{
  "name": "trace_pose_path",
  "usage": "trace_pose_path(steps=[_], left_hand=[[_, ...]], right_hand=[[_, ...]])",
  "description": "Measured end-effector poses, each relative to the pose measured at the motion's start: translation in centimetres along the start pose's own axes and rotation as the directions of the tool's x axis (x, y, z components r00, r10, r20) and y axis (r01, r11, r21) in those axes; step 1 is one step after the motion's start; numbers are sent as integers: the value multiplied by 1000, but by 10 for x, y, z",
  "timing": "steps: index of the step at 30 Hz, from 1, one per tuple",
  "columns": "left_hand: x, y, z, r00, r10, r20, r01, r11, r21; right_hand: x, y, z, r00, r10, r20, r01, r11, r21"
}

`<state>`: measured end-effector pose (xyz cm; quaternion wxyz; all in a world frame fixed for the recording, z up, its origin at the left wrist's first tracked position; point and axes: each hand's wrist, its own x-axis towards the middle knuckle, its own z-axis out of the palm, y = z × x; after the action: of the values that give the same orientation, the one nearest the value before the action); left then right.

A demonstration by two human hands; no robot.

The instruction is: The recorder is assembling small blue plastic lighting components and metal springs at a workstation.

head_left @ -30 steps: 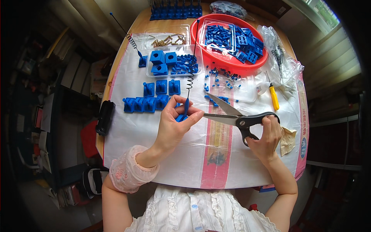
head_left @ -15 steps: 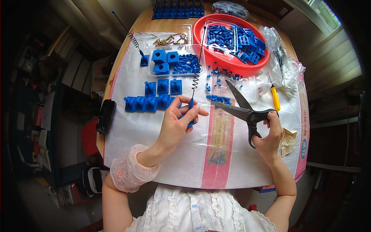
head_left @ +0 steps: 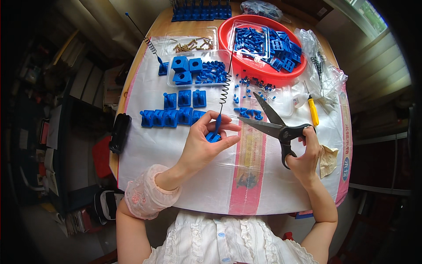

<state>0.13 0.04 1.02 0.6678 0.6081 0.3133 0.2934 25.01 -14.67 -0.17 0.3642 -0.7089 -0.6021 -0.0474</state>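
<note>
My left hand (head_left: 203, 140) curls around a small blue plastic base with a coiled black spring wire (head_left: 225, 93) rising from it. The index finger bends behind the stem, and the thumb is stretched out, apart from it. Part of the base is hidden by my fingers. Black-handled scissors (head_left: 285, 133) are in my right hand (head_left: 306, 154), fingers through the handle loops, blades spread and pointing left towards the wire piece. Several blue bases with pegs (head_left: 177, 117) stand in rows beyond my left hand. A finished-looking blue base with spring wire (head_left: 163, 68) stands farther left.
A red basin (head_left: 303, 70) holds blue parts, some in a clear box. Clear trays hold blue cubes and cones (head_left: 187, 70) and brass screws (head_left: 193, 45). Loose small blue parts (head_left: 249, 113) lie mid-table. A yellow-handled screwdriver (head_left: 313, 112), plastic bag (head_left: 329, 79) and black case (head_left: 120, 133) lie around.
My left thumb has moved away from the blue stem and my fingers have loosened. The spring wire has shifted slightly right. The scissors stay spread, almost in place.
</note>
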Motion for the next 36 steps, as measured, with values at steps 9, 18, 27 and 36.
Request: trace_pose_path(steps=[9, 18, 27, 36], left_hand=[[0, 1, -1, 989, -149, 24, 151, 978, -145], [-2, 0, 1, 1000, 27, -14, -26, 999, 42], [-1, 7, -2, 976, -215, 28, 217, 974, -59], [0, 1, 1, 996, 69, 64, -74, 995, 74]], right_hand=[[-1, 0, 1, 1000, -11, -1, 11, 1000, 3], [-1, 0, 1, 999, -30, -21, 30, 1000, 3], [-1, 0, 1, 1000, -29, -10, 29, 1000, 5], [-1, 0, 2, 1000, -25, -13, 26, 1000, 16]])
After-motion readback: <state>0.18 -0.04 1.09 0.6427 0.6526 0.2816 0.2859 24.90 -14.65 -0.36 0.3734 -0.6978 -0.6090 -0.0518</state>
